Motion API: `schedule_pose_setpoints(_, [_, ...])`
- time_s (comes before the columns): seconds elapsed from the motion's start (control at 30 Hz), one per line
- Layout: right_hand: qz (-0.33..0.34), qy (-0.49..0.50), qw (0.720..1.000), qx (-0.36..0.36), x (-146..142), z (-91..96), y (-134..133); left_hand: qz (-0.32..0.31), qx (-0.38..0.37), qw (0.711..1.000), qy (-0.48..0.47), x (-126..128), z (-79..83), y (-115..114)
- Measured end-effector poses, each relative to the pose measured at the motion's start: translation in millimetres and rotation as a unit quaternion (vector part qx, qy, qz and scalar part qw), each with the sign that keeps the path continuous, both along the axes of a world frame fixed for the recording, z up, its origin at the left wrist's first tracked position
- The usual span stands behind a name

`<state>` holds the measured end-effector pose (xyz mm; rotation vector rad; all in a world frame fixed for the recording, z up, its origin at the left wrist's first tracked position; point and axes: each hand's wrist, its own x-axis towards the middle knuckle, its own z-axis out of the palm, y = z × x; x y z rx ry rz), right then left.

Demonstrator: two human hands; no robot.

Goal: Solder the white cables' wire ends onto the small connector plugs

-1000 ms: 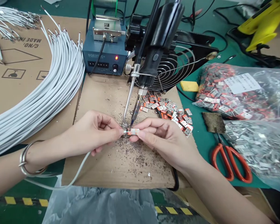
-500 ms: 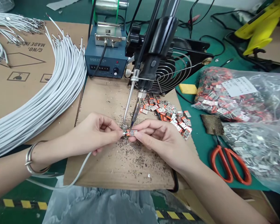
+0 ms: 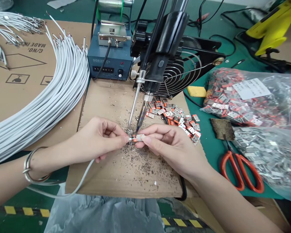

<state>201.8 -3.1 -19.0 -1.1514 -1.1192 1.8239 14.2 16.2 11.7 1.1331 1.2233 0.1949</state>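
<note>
My left hand (image 3: 103, 137) pinches the end of a white cable (image 3: 85, 174), which loops down beneath the wrist. Between the thumb and fingers of my right hand (image 3: 171, 142) is a small USB connector (image 3: 140, 137), metal with an orange part facing the cable. The cable end meets the orange part; whether the wires are joined to it is too small to tell. Just above the connector is the tip of a clamped soldering iron (image 3: 142, 115); I cannot tell if they touch. A thin bent metal tube (image 3: 134, 106) ends beside that tip.
Loose USB connectors (image 3: 181, 121) lie right of the iron, before a fan (image 3: 181, 69). Dark specks cover the cardboard (image 3: 99, 181). A cable bundle (image 3: 60, 87) lies left; a blue solder feeder (image 3: 109, 64) stands behind. Right are bagged parts (image 3: 254, 100) and red-handled scissors (image 3: 241, 171).
The USB connector has shifted slightly right and tilted a little under the iron's tip. Both hands keep their grips, and the camera view has shifted slightly.
</note>
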Motion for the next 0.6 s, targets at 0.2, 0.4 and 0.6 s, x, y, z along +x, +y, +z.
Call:
schedule_pose_setpoints(0.2, [0.000, -0.001, 1.000, -0.007, -0.5, 0.3, 0.8, -0.001, 0.004, 1.000, 0.001, 0.0, -1.3, -0.3])
schedule_pose_setpoints(0.4, [0.004, -0.004, 1.000, 0.002, -2.5, 0.2, 1.4, -0.004, 0.012, 1.000, 0.014, -1.5, -2.5, -3.0])
schedule_pose_setpoints(0.6, [-0.006, -0.021, 1.000, 0.009, -2.3, 0.4, 0.2, -0.005, 0.010, 1.000, 0.020, 1.0, 1.5, -1.7])
